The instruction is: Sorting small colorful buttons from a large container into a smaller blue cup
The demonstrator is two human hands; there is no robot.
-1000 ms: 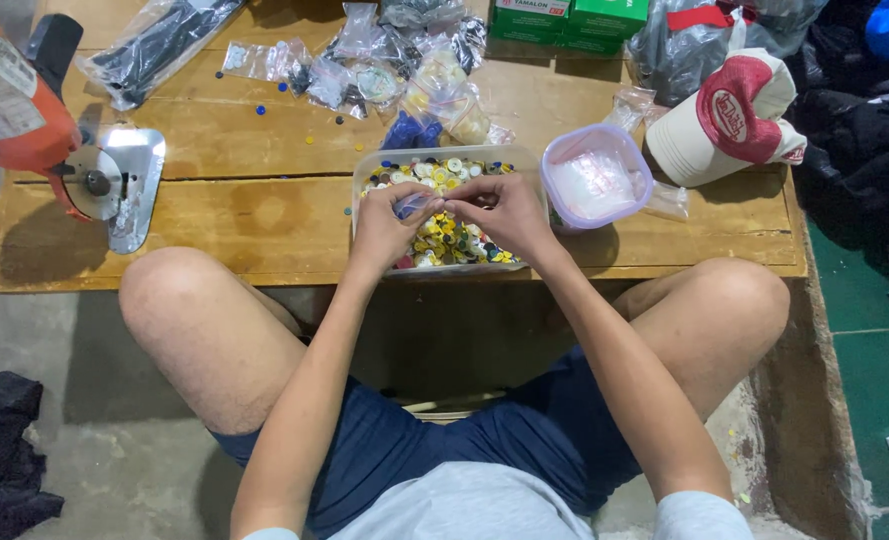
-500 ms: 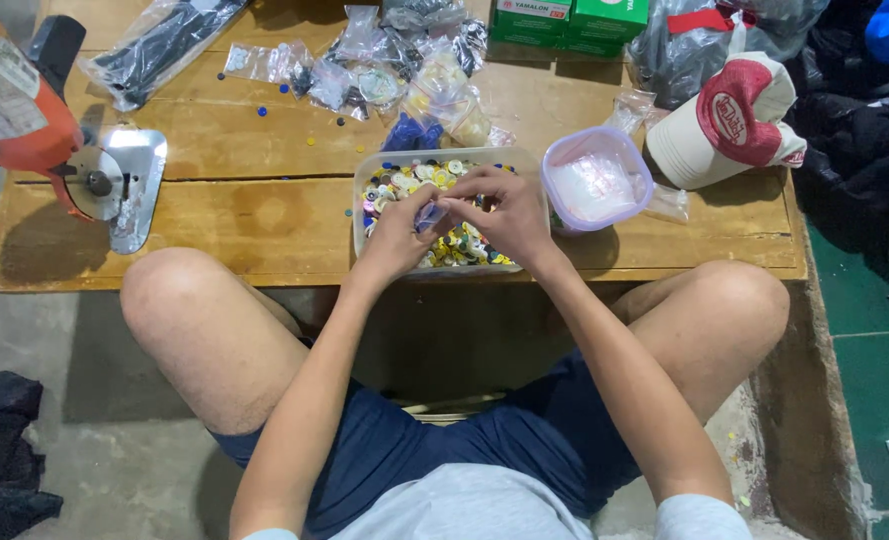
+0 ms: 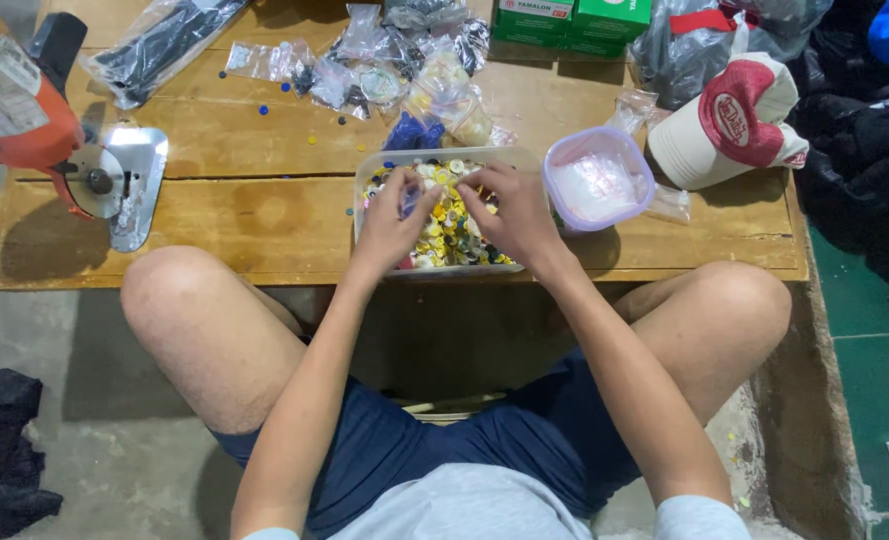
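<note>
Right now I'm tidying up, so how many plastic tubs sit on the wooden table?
2. A clear tub of buttons lies under both hands, left hand and right hand. A purple-rimmed tub sits just right of it. Bags may hide others.

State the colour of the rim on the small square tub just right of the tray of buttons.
The tub's rim is pale purple, lilac; its inside looks whitish. The head view shows it clearly.

Clear plastic tub [image 3: 369,172]: rectangular, shallow, open-topped, upright at the near edge of the wooden counter [image 3: 224,215], centre. Contents: small buttons [image 3: 451,232], mixed, mostly yellow and white with some dark, heaped loose and filling the tub nearly to its rim.
</note>
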